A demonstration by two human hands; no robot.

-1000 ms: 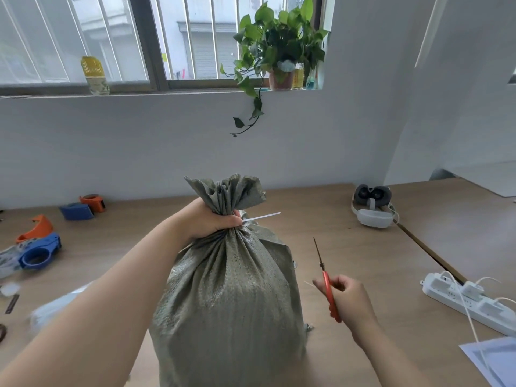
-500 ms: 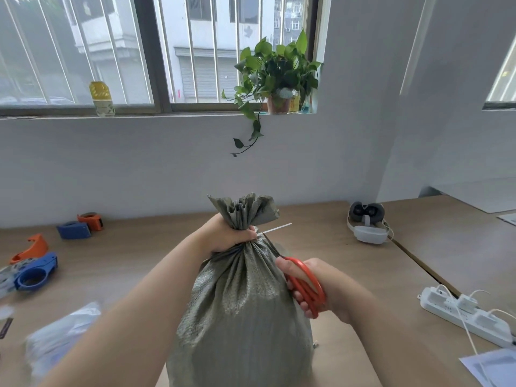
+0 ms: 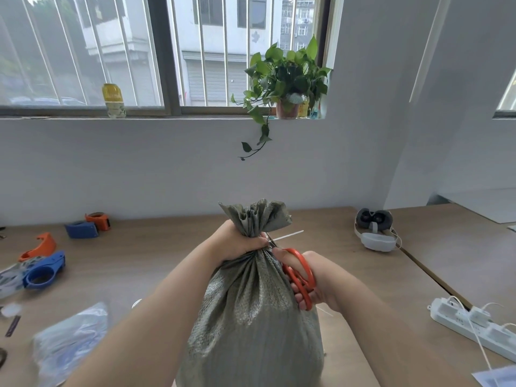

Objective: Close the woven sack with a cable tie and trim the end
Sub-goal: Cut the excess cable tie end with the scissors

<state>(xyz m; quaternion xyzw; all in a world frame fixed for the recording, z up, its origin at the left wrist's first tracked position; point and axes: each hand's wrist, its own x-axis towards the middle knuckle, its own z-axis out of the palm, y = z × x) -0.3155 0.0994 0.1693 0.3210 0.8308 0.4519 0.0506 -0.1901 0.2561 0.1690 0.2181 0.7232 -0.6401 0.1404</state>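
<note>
On the desk (image 3: 173, 247) stands the sack (image 3: 251, 317), its neck squeezed in the left hand (image 3: 237, 243) to steady it. Right hand (image 3: 321, 280), closed on the scissors (image 3: 300, 275), sets blades at the tie's tail (image 3: 289, 235) for trimming.

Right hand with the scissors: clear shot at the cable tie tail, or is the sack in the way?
Probably yes. The right hand has the scissors up at the sack neck, blades at the base of the cable tie tail, which sticks out free to the right. The left hand grips the neck on the other side.
</note>
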